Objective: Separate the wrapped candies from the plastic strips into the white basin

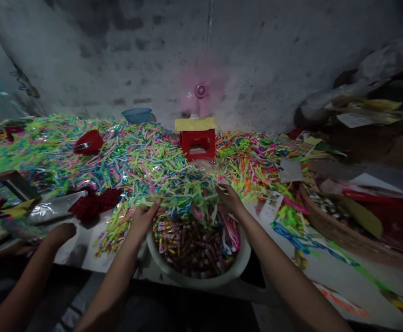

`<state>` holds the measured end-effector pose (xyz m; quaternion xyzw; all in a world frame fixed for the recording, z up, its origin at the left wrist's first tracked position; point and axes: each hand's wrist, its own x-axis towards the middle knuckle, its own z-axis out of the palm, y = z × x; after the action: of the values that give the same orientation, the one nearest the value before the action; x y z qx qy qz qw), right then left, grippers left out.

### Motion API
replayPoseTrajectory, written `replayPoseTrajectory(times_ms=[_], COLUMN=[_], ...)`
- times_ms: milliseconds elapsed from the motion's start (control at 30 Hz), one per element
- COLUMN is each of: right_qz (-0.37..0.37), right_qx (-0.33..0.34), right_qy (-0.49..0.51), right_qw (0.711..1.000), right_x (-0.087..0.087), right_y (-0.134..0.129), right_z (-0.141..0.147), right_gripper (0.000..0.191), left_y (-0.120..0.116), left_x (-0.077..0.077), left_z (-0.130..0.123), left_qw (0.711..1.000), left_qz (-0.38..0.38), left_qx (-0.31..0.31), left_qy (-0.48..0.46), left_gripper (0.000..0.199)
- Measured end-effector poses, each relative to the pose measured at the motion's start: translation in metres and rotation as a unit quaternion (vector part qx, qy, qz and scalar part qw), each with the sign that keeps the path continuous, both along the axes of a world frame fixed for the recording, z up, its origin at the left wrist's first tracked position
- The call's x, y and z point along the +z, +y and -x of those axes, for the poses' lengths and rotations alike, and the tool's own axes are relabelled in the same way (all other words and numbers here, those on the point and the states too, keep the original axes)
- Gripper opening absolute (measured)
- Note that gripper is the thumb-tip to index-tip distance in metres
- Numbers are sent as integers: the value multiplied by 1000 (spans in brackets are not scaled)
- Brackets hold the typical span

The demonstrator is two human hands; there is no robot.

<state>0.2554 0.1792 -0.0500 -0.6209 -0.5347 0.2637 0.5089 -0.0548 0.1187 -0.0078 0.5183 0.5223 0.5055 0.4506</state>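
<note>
A pale round basin (197, 280) at the table's front edge holds many small patterned sticks (194, 249), with thin colourful strips (194, 193) over its far side. My left hand (147, 213) is at the basin's back left rim, thumb and fingers closed on the strips there. Over the back right rim, my right hand (228, 198) has its fingers curled at the edge of the same strips; its fingertips are partly hidden, and what they hold is hard to make out.
Behind the basin stand a red stool (197, 143) and a pink fan (200, 91). Heaped strips carry a red bowl (89, 142) and a blue basin (137, 115). Another person's hand (63, 233) is at the left. A white power strip (271, 206) lies at the right.
</note>
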Motion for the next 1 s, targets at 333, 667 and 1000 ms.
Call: replayPoseTrajectory(times_ms=[333, 667, 1000], right_qz=[-94, -167, 98], right_qx=[40, 66, 214], right_qy=[-77, -139, -306], right_qw=[992, 974, 923], right_x=[4, 36, 35], right_y=[-69, -67, -143], right_z=[-3, 22, 69], right_gripper=[37, 25, 25], left_y=[-50, -50, -61], left_x=[-39, -40, -48], left_z=[-23, -25, -11], left_qw=[983, 979, 973], left_qz=[70, 39, 12], left_qx=[8, -80, -170], left_qy=[-167, -181, -157], left_gripper=[48, 47, 58])
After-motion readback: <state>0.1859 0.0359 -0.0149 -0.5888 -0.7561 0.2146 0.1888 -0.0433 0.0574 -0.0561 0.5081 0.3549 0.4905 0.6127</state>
